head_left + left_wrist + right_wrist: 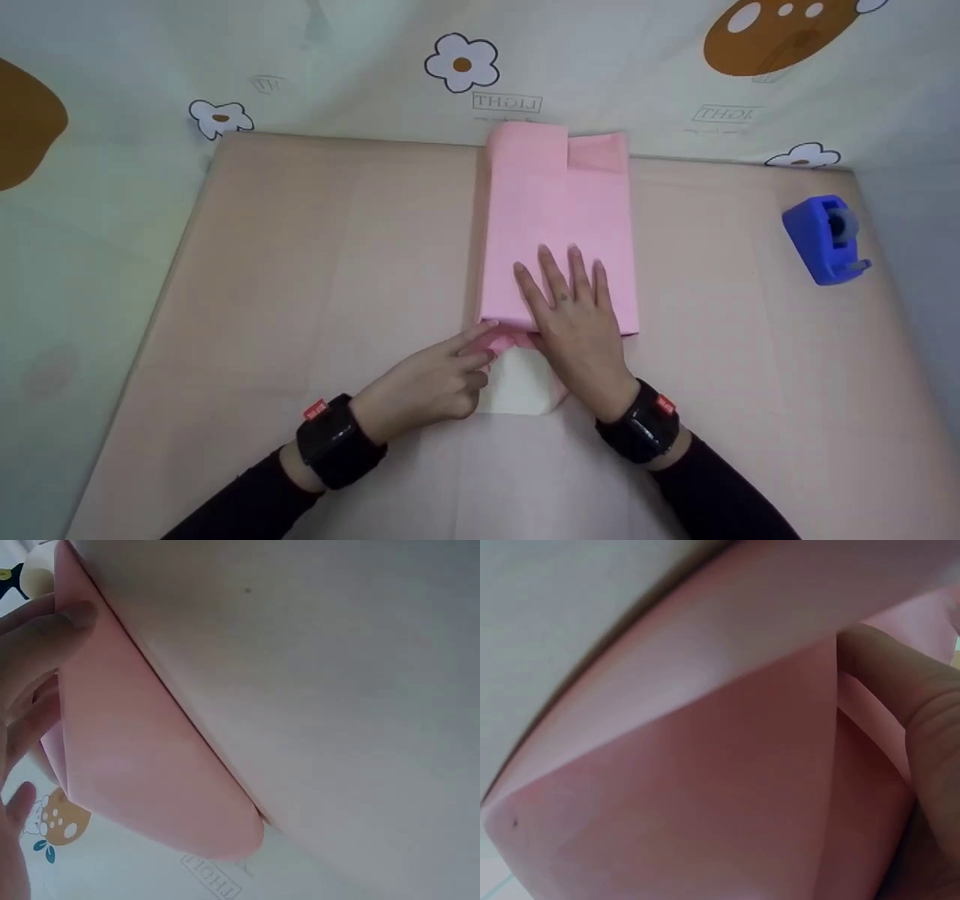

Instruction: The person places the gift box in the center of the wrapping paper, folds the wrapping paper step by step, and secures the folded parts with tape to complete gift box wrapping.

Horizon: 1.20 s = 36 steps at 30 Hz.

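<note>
In the lower middle, a white flap (519,386) sticks out. The left hand (427,384) touches the near end of the pink packet (559,206); I can't tell if its grip pinches paper. The right hand (581,337) lies on top, grip spread, 4 fingers straight. The packet is in the middle of the worktop (300,262). A blue tape holder (812,236) sits on the right.
</note>
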{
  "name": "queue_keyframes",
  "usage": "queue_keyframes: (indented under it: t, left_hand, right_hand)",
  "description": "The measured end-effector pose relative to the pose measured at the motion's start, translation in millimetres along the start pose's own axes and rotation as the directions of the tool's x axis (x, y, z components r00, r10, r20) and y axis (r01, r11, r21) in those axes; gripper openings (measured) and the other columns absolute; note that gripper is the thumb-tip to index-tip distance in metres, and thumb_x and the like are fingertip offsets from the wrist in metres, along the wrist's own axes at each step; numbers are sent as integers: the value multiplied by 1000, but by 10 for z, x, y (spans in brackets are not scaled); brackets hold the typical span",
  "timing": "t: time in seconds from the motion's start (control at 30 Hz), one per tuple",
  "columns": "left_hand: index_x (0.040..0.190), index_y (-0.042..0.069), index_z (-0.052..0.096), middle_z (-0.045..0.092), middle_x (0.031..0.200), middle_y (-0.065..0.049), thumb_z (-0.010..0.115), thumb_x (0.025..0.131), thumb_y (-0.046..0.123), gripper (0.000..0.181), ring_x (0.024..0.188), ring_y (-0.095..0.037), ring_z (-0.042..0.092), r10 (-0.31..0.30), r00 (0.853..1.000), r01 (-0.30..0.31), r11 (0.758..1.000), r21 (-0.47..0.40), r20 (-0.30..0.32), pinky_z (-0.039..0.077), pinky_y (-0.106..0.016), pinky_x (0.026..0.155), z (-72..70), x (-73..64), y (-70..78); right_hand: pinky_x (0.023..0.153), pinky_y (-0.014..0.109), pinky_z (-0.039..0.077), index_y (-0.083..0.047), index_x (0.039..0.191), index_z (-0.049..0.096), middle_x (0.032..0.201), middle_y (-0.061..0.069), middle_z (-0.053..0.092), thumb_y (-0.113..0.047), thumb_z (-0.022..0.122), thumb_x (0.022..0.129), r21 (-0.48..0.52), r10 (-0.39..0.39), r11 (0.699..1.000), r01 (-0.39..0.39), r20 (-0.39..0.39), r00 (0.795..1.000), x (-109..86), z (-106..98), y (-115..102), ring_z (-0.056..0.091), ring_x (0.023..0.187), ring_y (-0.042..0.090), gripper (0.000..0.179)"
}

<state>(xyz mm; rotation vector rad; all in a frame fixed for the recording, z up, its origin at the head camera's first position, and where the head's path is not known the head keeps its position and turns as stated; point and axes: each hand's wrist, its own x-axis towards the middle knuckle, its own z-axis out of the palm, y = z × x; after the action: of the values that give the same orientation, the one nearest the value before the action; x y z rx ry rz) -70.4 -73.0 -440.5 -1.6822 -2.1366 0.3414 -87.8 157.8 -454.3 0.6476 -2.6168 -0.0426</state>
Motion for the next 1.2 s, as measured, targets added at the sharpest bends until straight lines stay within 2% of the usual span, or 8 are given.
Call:
queue_keyframes:
  t: [0.2, 0.33, 0.5, 0.6, 0.73, 0.97, 1.1, 1.2]
  left_hand:
    - [70, 28, 76, 74, 79, 15, 78, 79, 4, 26, 104, -10, 70, 19, 1000, -18, 1000, -24, 18, 35, -43, 122, 8, 31, -24]
    - [75, 27, 75, 73, 76, 14, 78, 80, 5, 23, 90, -7, 71, 11, 1000, -10, 998, -63, 8, 37, -39, 121, 11, 91, -29]
    - [83, 22, 74, 72, 75, 12, 73, 86, 5, 18, 76, -5, 67, -12, 999, 9, 994, -111, -31, 48, -29, 104, 78, 218, -26]
    - [90, 21, 74, 74, 82, 12, 73, 86, 6, 15, 79, -5, 68, -31, 998, 22, 987, -156, -54, 50, -24, 91, 140, 291, -29]
    - [99, 19, 76, 77, 95, 10, 74, 86, 7, 18, 88, -4, 69, -62, 996, 49, 975, -215, -57, 53, -20, 86, 183, 391, -36]
    - [101, 18, 77, 77, 97, 8, 73, 87, 9, 17, 87, -5, 69, -166, 985, 151, 965, -214, -55, 54, -19, 77, 202, 509, -1]
    - [102, 18, 78, 77, 95, 7, 74, 88, 10, 16, 84, -6, 69, -192, 979, 177, 968, -176, -74, 55, -19, 72, 186, 547, 4]
    - [102, 19, 77, 76, 98, 7, 73, 90, 13, 14, 86, -7, 67, -166, 976, 156, 984, -82, -137, 54, -19, 73, 180, 532, -26]
  right_hand:
    - [112, 67, 39, -19, 152, 46, 154, 19, 48, -38, 90, 73, 14, 1, 1000, -1, 13, 1000, 6, -15, 9, 46, 140, 50, 92]
    - [113, 67, 38, -20, 152, 46, 155, 18, 48, -41, 91, 71, 20, 4, 1000, -4, 17, 1000, 2, -12, 4, 45, 140, 50, 95]
    - [113, 67, 37, -19, 152, 45, 155, 19, 47, -39, 92, 70, 27, 3, 1000, -4, 18, 1000, -4, -4, -2, 45, 140, 50, 97]
    - [113, 67, 37, -19, 152, 44, 156, 18, 47, -38, 92, 70, 27, 1, 1000, -2, 16, 1000, -4, -4, -2, 44, 141, 50, 97]
    - [113, 67, 36, -19, 153, 44, 157, 18, 46, -39, 92, 69, 25, 4, 1000, -4, 15, 1000, -6, -9, 0, 43, 142, 50, 99]
    - [113, 65, 38, -20, 153, 44, 157, 18, 45, -39, 92, 66, -11, -2, 1000, 2, 25, 1000, -11, -4, 10, 44, 141, 49, 101]
    - [113, 65, 39, -19, 152, 45, 156, 18, 47, -21, 77, 84, -10, -2, 1000, 2, 1, 1000, -13, 6, 19, 45, 140, 50, 75]
    - [112, 65, 40, -20, 151, 47, 155, 18, 48, -12, 64, 93, -15, -6, 1000, 6, -16, 1000, -16, 15, 6, 46, 140, 49, 61]
